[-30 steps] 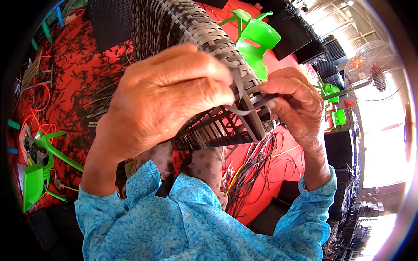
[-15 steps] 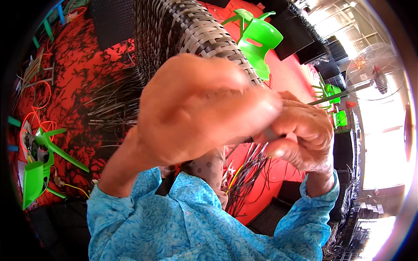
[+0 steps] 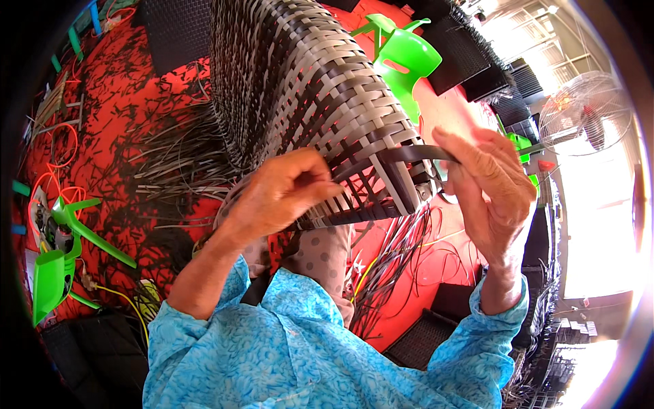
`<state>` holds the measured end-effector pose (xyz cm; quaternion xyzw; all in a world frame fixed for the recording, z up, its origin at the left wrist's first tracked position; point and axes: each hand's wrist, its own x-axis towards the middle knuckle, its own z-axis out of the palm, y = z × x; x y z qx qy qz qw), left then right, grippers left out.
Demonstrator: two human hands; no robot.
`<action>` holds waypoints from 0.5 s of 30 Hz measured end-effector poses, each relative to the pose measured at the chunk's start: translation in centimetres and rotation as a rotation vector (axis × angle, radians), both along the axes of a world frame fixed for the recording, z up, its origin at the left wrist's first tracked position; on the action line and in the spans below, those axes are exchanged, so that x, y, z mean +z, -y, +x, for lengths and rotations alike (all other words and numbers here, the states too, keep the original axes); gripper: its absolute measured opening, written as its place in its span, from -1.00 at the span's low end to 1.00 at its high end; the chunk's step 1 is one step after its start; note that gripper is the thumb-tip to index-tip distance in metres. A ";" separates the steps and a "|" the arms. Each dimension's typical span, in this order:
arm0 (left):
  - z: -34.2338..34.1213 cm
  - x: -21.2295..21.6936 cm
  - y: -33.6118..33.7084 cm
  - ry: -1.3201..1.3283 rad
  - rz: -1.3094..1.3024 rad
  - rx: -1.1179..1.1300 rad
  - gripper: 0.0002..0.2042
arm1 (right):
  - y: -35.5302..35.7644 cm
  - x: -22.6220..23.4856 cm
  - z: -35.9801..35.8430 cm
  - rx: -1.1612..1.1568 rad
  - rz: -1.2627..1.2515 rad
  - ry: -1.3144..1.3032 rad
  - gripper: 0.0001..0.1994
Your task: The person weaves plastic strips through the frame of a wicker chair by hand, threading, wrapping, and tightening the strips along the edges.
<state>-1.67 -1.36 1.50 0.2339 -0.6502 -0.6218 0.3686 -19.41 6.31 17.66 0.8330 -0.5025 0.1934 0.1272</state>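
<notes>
My right fingers (image 3: 470,151) hold a dark flat strip (image 3: 412,153) across the woven wicker piece (image 3: 293,88), above my knees (image 3: 317,258). My left fingers (image 3: 317,195) curl beside the strip; whether gripping, I cannot tell

I see wicker frame (image 3: 306,75) over knees (image 3: 313,255). Left of frame: loose strips (image 3: 177,157); farther left, tipped chair (image 3: 51,286). Before frame: left hand (image 3: 279,194). Right of frame: right hand (image 3: 494,191), upper chair (image 3: 412,58); farthest right, fan (image 3: 586,112).
</notes>
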 end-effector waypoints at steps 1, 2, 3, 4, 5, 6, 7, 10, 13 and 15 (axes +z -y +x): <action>0.7 -1.0 0.4 -0.002 -0.002 -0.004 -0.82 | 0.3 -0.1 -0.2 -0.004 -0.002 -0.002 -0.75; 1.7 -2.4 0.9 0.024 -0.069 0.032 -0.84 | 0.8 -0.5 -0.3 0.003 -0.134 -0.130 -0.74; 2.7 -3.5 1.4 0.051 -0.135 0.067 -0.85 | 1.3 -1.0 -0.5 0.009 -0.266 -0.257 -0.74; 4.3 -4.3 1.5 0.060 -0.129 0.077 -0.85 | 1.6 -1.6 -0.5 0.033 -0.281 -0.353 -0.75; 5.4 -4.8 1.7 0.083 -0.093 0.093 -0.85 | 1.7 -2.2 -0.3 0.061 -0.278 -0.318 -0.75; 6.3 -5.2 1.9 0.107 -0.058 0.109 -0.84 | 1.5 -2.4 0.0 0.058 -0.219 -0.312 -0.76; 7.3 -5.0 1.8 0.109 -0.058 0.109 -0.84 | 1.3 -2.5 0.2 0.060 -0.161 -0.303 -0.75; 9.8 -4.7 1.6 0.038 0.200 0.094 -0.85 | 1.6 -1.5 0.6 0.018 0.207 -0.041 -0.69; 10.7 -5.8 2.1 0.002 0.147 0.197 -0.83 | 1.7 -0.8 -1.1 0.192 0.378 0.021 -0.63; 10.6 -5.9 2.1 0.002 0.140 0.207 -0.81 | 1.4 -0.7 -1.4 0.189 0.389 0.009 -0.66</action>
